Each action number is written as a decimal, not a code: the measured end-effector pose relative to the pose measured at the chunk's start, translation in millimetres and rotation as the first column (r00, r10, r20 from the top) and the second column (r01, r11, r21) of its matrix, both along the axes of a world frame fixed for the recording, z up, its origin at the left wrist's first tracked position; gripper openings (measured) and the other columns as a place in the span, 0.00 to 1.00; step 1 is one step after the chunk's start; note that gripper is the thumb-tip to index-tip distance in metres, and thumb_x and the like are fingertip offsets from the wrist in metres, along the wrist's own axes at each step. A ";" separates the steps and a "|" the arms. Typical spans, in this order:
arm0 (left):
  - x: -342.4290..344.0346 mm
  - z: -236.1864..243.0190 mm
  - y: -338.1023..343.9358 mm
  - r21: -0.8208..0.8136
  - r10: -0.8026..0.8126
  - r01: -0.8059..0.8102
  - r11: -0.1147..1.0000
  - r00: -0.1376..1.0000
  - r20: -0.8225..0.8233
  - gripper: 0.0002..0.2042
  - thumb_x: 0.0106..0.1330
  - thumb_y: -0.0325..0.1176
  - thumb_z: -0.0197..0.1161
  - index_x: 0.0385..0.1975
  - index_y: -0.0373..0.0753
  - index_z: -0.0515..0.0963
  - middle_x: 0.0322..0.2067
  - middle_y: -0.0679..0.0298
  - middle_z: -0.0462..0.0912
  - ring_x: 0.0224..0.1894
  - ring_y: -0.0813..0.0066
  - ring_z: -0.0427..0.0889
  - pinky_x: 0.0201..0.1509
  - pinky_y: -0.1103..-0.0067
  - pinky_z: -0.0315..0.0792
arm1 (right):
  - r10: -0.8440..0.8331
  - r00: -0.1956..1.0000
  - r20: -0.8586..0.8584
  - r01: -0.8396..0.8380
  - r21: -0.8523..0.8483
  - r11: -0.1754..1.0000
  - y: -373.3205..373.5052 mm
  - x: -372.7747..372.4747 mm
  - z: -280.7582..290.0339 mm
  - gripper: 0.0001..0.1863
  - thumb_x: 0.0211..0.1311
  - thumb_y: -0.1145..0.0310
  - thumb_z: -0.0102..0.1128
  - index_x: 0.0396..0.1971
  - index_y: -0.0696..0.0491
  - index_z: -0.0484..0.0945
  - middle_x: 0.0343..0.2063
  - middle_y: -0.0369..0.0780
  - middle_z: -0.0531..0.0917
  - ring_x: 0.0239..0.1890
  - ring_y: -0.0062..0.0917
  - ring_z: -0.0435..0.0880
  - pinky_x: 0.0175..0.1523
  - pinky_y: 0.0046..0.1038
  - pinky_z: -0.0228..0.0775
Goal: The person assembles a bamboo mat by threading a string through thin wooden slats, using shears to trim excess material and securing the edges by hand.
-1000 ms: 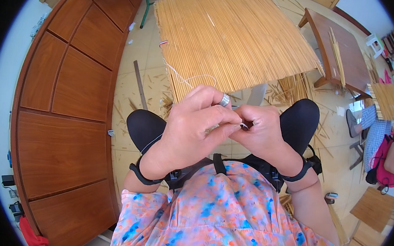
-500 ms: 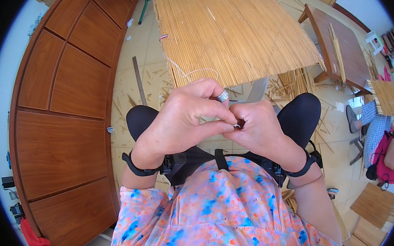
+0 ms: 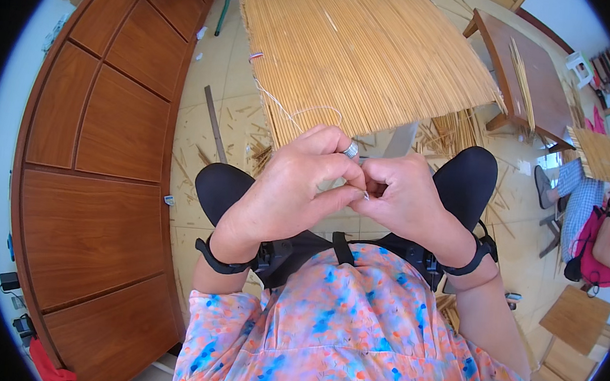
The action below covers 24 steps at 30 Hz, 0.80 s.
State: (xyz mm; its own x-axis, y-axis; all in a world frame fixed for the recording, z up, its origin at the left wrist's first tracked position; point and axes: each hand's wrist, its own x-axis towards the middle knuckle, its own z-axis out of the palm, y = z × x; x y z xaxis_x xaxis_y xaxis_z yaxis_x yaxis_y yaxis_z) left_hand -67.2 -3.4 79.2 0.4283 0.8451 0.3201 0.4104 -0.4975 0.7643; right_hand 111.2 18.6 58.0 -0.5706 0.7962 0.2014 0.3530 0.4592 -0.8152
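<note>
Head view: left hand and right hand meet at white thread

Left thumb and forefinger pinch the thread; the right thumb and curled forefinger seem closed on it. Too little shows to tell its direction. Just beyond lies a stick mat, near edge closer to the left hand, sticks running away from the person, far ends leaning left. Loose thread loops over its near left corner; any link is hidden. Farther right, a wooden surface carries sticks.
</note>
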 end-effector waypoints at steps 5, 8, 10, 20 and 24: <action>-5.3 -12.1 1.8 -0.042 0.062 -0.055 0.998 0.982 0.178 0.04 0.55 0.24 0.60 0.27 0.34 0.72 0.33 0.63 0.74 0.34 0.75 0.72 0.39 0.80 0.67 | -0.117 0.986 -0.117 0.112 -0.052 0.992 -1.0 0.3 5.9 0.08 0.41 0.76 0.67 0.24 0.57 0.77 0.19 0.34 0.77 0.17 0.10 0.71 0.21 0.14 0.61; -7.4 -17.1 1.3 -0.240 0.078 0.003 0.971 0.941 0.329 0.06 0.63 0.29 0.55 0.30 0.33 0.70 0.34 0.63 0.75 0.36 0.77 0.72 0.42 0.80 0.67 | -0.214 0.950 -0.228 0.186 -0.137 0.973 2.5 5.6 0.5 0.11 0.43 0.73 0.68 0.29 0.56 0.78 0.25 0.34 0.77 0.19 0.12 0.73 0.24 0.14 0.64; -1.6 -17.6 -1.5 -0.443 0.193 0.109 0.890 0.791 0.581 0.06 0.65 0.31 0.52 0.30 0.34 0.69 0.34 0.63 0.75 0.36 0.78 0.73 0.43 0.81 0.68 | -0.227 0.930 -0.289 0.188 -0.157 0.970 3.8 5.0 -6.0 0.10 0.43 0.75 0.68 0.28 0.57 0.78 0.25 0.33 0.75 0.20 0.11 0.70 0.25 0.13 0.63; -7.8 -32.5 8.0 -0.464 0.315 0.071 0.883 0.644 0.697 0.07 0.66 0.31 0.51 0.33 0.34 0.71 0.30 0.63 0.77 0.34 0.79 0.74 0.42 0.82 0.68 | -0.252 0.868 -0.428 0.111 -0.327 0.938 7.6 11.1 -21.6 0.04 0.54 0.74 0.61 0.26 0.59 0.77 0.22 0.30 0.74 0.21 0.08 0.68 0.24 0.12 0.59; -14.1 -15.5 9.2 -0.422 0.323 -0.025 0.906 0.685 0.653 0.07 0.65 0.31 0.52 0.32 0.33 0.72 0.29 0.63 0.77 0.33 0.81 0.74 0.41 0.84 0.68 | -0.268 0.908 -0.323 0.112 -0.428 0.897 9.5 9.7 -36.3 0.03 0.57 0.75 0.55 0.28 0.58 0.77 0.19 0.30 0.73 0.18 0.09 0.67 0.23 0.12 0.58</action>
